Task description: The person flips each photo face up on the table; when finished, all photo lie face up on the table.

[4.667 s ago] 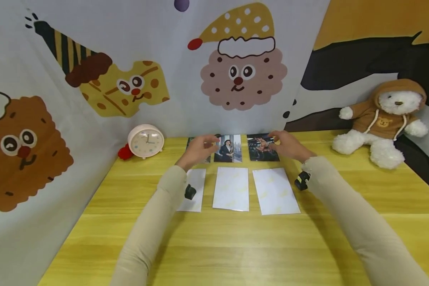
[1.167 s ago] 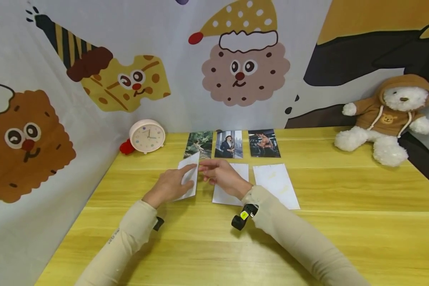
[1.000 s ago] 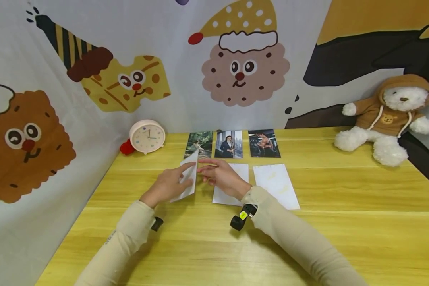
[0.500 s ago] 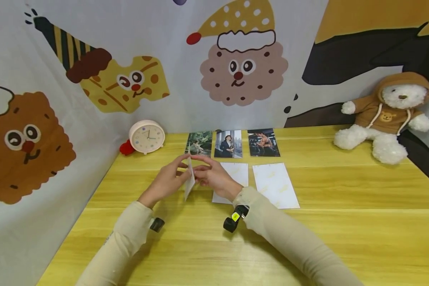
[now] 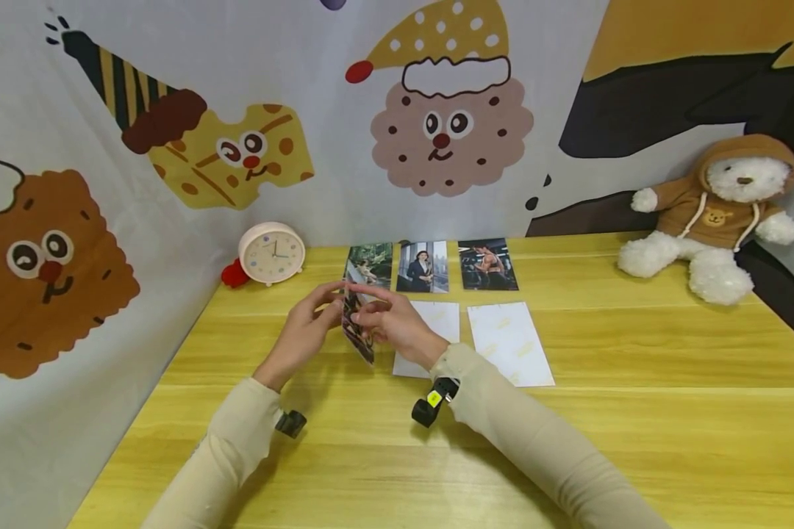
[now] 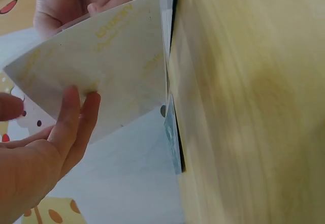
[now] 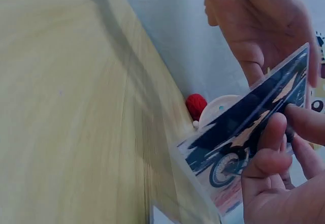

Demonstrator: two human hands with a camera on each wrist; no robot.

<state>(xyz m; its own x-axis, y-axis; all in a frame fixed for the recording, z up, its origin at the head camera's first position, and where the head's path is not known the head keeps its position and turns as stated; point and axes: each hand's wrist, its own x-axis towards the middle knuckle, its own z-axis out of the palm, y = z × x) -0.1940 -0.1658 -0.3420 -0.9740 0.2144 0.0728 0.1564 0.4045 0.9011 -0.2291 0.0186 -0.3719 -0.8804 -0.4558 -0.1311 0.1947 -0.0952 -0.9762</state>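
Both hands hold one photo card (image 5: 353,327) upright above the table, left of the middle blank card. In the left wrist view, fingers of the left hand (image 6: 43,153) touch the card's white back (image 6: 119,56). The right hand (image 7: 289,178) has curled fingers against the picture side in the right wrist view, where a spoked wheel (image 7: 226,169) shows. In the head view, both index fingers meet at the card's top edge. Behind lie photos of a green forest scene (image 5: 373,264), a person in a dark suit (image 5: 422,268) and a shirtless person (image 5: 488,264).
Two white-backed cards (image 5: 446,316) (image 5: 511,344) lie face down right of the hands. A round clock (image 5: 271,253) with a red object (image 5: 234,274) beside it stands at the back left. A teddy bear (image 5: 714,220) sits at the right. A printed cloth hangs behind the wooden table (image 5: 503,455).
The hands came down from the photo row to the leftmost blank card and lifted it upright. It has since turned, so its picture side now faces right toward the head camera.
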